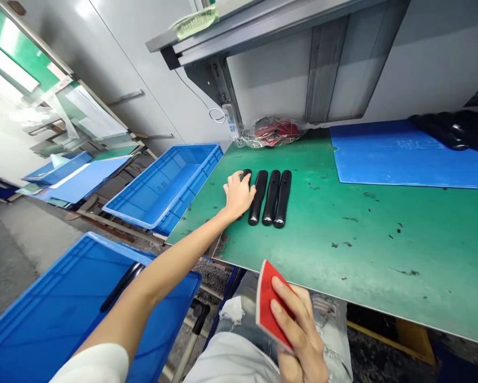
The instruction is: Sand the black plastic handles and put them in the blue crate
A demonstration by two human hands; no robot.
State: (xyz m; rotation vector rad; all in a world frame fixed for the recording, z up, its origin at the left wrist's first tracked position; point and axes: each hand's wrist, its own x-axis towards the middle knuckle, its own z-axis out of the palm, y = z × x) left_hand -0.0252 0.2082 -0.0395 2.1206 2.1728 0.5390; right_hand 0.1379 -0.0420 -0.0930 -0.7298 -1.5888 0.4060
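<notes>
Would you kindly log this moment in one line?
left hand: on row's leftmost black piece; right hand: holding red pad; green table: three adjacent black pieces

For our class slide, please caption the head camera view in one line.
Left hand on a black rod beside three others on a green table; right hand holding a red pad.

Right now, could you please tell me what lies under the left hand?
Under the left hand, a black rod-shaped piece lies on the green tabletop. Its far end shows; the hand covers most of the rest.
</notes>
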